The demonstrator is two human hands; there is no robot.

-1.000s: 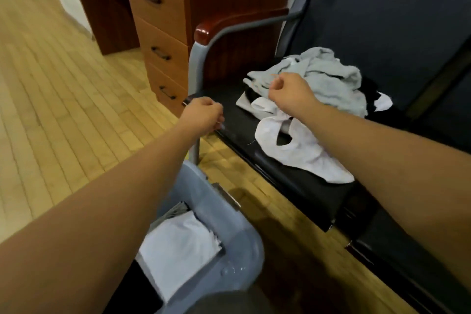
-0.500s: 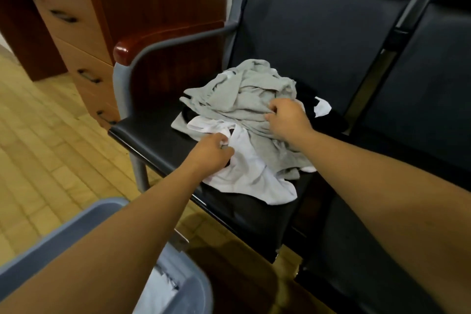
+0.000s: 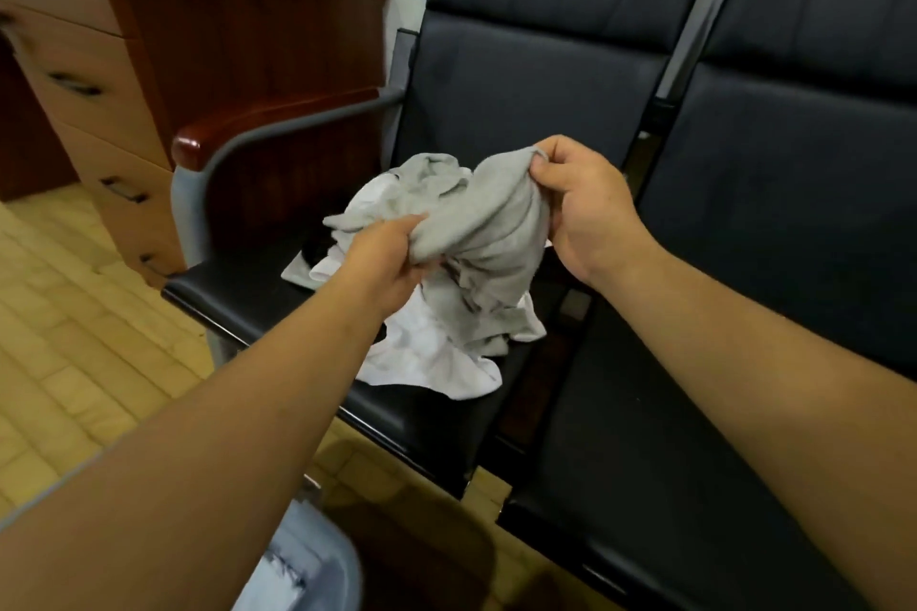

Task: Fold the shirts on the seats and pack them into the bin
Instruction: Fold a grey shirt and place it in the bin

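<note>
A crumpled grey shirt (image 3: 489, 233) is lifted a little above the left black seat (image 3: 258, 285). My left hand (image 3: 392, 263) grips its lower left part. My right hand (image 3: 580, 208) pinches its upper right edge. Under it a white shirt (image 3: 422, 357) lies bunched on the seat, with a bit of dark cloth beside it. Only a corner of the grey bin (image 3: 317, 566) shows at the bottom, beneath my left forearm, with something white inside.
A second black seat (image 3: 719, 437) adjoins on the right. The left seat has a wood-capped armrest (image 3: 268, 124). A wooden drawer cabinet (image 3: 149, 79) stands left of it on a light wood floor (image 3: 74, 352).
My left hand moved from the white shirt to the grey shirt. Both hands have raised the grey shirt off the pile. The view shifted right and closer to the seat.
</note>
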